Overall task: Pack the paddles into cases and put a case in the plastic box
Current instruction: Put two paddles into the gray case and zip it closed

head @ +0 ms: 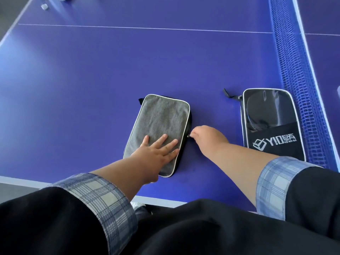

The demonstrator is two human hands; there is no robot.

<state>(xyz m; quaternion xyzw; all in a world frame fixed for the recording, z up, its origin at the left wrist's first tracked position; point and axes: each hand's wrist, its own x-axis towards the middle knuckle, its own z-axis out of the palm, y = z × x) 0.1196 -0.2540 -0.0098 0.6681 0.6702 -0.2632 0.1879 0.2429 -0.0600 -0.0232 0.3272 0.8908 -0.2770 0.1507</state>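
Pinning the grey rectangular fabric case (161, 122), the left hand (156, 153) lies flat-fingered; the right hand (207, 137) pinches the metal zipper pull (188, 136) on its right long edge.

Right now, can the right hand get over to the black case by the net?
Probably yes. Only bare table lies between the right hand and the black case. It would first have to release its grip on the zip pull of the grey case.

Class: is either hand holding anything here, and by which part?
The right hand appears to pinch the zipper pull of the grey case. The left hand holds nothing; it presses flat on that case.
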